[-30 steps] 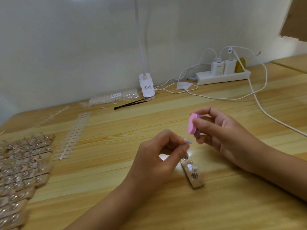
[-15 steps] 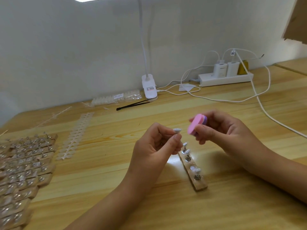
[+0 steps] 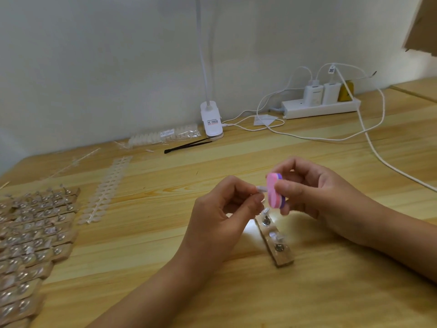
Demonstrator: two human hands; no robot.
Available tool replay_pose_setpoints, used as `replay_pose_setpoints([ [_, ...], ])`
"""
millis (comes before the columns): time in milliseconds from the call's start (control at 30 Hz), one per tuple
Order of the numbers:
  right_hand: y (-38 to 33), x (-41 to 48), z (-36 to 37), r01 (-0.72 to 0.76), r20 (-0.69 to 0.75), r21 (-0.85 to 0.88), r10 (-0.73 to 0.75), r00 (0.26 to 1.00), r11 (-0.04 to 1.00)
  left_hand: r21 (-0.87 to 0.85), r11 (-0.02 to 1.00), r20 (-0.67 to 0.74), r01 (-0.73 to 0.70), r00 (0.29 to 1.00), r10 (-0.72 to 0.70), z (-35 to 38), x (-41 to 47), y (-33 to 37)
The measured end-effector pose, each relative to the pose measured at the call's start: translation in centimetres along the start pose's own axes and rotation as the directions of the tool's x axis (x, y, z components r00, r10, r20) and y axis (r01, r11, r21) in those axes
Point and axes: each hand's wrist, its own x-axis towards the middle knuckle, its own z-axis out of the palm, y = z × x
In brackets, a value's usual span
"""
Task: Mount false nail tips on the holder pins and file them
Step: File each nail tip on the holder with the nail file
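My left hand (image 3: 221, 209) pinches a small clear false nail tip (image 3: 261, 189) between thumb and fingers, above the table. My right hand (image 3: 316, 197) grips a pink and purple file block (image 3: 274, 190), whose pink face touches the tip. Below the hands lies a short wooden holder strip (image 3: 281, 256) with metal pins, some carrying nail tips (image 3: 275, 236); its far end is hidden by my hands.
Many wooden holder strips (image 3: 30, 235) with mounted tips cover the left of the table. A sheet of clear nail tips (image 3: 104, 188) lies beside them. Black tweezers (image 3: 186, 145), a bag of tips (image 3: 163, 136), a clip lamp (image 3: 211, 119), a power strip (image 3: 321, 107) and white cables (image 3: 378, 157) sit behind.
Both hands have come together: the file block has moved left and now touches the nail tip held by my left hand. The view has also shifted slightly.
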Motion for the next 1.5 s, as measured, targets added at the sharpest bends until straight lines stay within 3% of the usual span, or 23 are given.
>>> replay_pose_setpoints([
  [67, 0.1, 0.1, 0.3, 0.003, -0.006, 0.015, -0.003, 1.0, 1.0, 0.008, 1.0, 0.012, -0.009, 1.0, 0.009, 0.0, 0.0, 0.1],
  [200, -0.2, 0.4, -0.3, -0.017, -0.189, 0.094, 0.034, 0.981, 0.995, 0.034, 0.999, 0.045, -0.039, 0.998, 0.038, 0.1, -0.1, 0.2],
  [333, -0.4, 0.2, -0.1, -0.104, 0.042, 0.089, 0.1, 0.994, 0.991, 0.023, 1.0, 0.011, -0.013, 1.0, 0.013, 0.1, 0.0, 0.2],
  [500, -0.3, 0.7, -0.8, -0.068, -0.145, 0.122, 0.085, 0.986, 0.99, 0.098, 0.991, 0.079, -0.089, 0.994, 0.081, 0.4, -0.1, 0.6],
  [633, -0.4, 0.3, -0.5, -0.129, 0.084, 0.094, 0.121, 0.989, 0.987, 0.095, 0.993, 0.036, -0.074, 0.997, 0.071, 0.3, -0.1, 0.6],
  [767, 0.1, 0.6, -0.9, -0.096, -0.044, 0.118, 0.102, 0.994, 0.988, 0.084, 0.994, 0.052, -0.064, 0.997, 0.059, 0.4, -0.1, 0.6],
  [900, -0.1, 0.4, -0.6, -0.123, 0.117, 0.097, 0.112, 0.987, 0.988, 0.083, 0.994, 0.037, -0.067, 0.997, 0.064, 0.3, -0.1, 0.6],
  [1033, -0.1, 0.6, -1.1, -0.056, -0.051, 0.101, 0.061, 0.997, 0.993, 0.095, 0.993, 0.058, -0.066, 0.996, 0.06, 0.4, -0.2, 0.7],
  [1133, -0.3, 0.3, -1.0, -0.073, 0.104, 0.06, 0.066, 0.992, 0.996, 0.098, 0.993, 0.054, -0.061, 0.997, 0.056, 0.4, -0.2, 0.7],
  [1200, -0.1, 0.5, -0.4, -0.054, 0.038, 0.048, 0.052, 0.998, 0.997, 0.089, 0.995, 0.051, -0.048, 0.998, 0.044, 0.4, -0.2, 0.5],
  [1267, 0.1, 0.8, -0.4, 0.003, -0.161, 0.048, 0.005, 0.987, 0.999, 0.064, 0.997, 0.066, -0.031, 0.997, 0.027, 0.4, -0.2, 0.4],
  [1333, 0.1, 0.8, -0.8, 0.092, -0.275, -0.095, -0.115, 0.955, 0.991, 0.025, 1.0, 0.074, 0.001, 0.997, -0.003, 0.4, -0.2, 0.4],
  [1433, 0.1, 0.2, -0.7, 0.273, -0.195, -0.411, -0.377, 0.905, 0.87, -0.083, 0.992, 0.041, 0.099, 0.995, -0.096, -0.1, 0.2, 0.3],
  [1500, 0.5, 0.0, -0.5, 0.387, -0.075, -0.499, -0.483, 0.873, 0.776, -0.14, 0.98, 0.01, 0.14, 0.99, -0.14, -0.3, 0.5, 0.2],
])
